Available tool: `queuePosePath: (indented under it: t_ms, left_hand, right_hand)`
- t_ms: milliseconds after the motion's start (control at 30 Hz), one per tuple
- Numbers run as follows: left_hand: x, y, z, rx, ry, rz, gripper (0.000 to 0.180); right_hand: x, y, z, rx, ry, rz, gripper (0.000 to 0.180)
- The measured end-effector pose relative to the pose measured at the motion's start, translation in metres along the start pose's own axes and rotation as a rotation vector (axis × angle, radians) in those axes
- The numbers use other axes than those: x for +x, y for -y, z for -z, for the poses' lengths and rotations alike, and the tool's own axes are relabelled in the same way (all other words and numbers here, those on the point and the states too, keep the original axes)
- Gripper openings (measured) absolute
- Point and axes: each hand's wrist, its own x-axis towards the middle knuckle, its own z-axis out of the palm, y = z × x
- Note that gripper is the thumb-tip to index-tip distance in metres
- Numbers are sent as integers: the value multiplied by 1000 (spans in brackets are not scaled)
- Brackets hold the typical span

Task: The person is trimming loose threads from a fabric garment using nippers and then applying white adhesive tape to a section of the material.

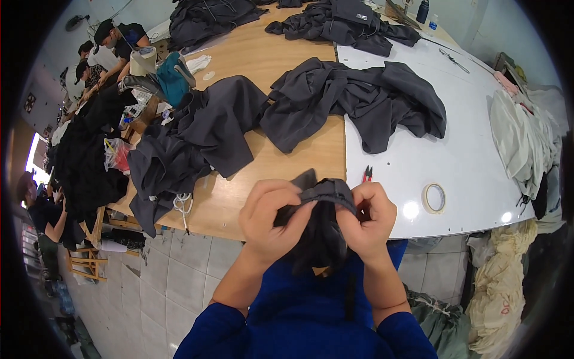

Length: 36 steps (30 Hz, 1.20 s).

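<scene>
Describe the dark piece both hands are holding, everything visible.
The dark grey fabric piece looks like soft knit cloth, bunched and folded at its top edge. The left hand and right hand both pinch that gathered edge, held up in front of the person's blue top, just off the near table edge. The rest hangs down between the wrists, darker and in shadow. Its full shape cannot be told.

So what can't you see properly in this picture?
- Head view: the part of the dark cloth between both hands; the left hand and right hand cover it.
- Head view: the small red tool; the cloth hides its lower end, and it is too small to identify.
- Head view: the people at the far table; tiny and bent by the lens rim.
</scene>
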Motion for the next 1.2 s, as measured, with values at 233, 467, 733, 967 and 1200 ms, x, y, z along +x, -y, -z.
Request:
queuePosePath:
  t_ms: [233,467,733,967,1200]
  left_hand:
    - [-28,15,-27,-284,-23,274,20]
    - [-17,14,-23,-473,-153,443,14]
    - [-24,20,-14,-423,251,281,44]
    - [-26,32,-24,-301,297,324,68]
    - [-15,33,-15,-538,530,471,41]
  right_hand:
    - [-5,-2,-17,323,-29,-222,21]
    - [-10,-1,-22,503,98,-255,49]
    - [2,-10,-8,590,150,-348,40]
    - [6,-8,-12,705,99,-412,28]
    - [9,-11,-2,758,99,-527,17]
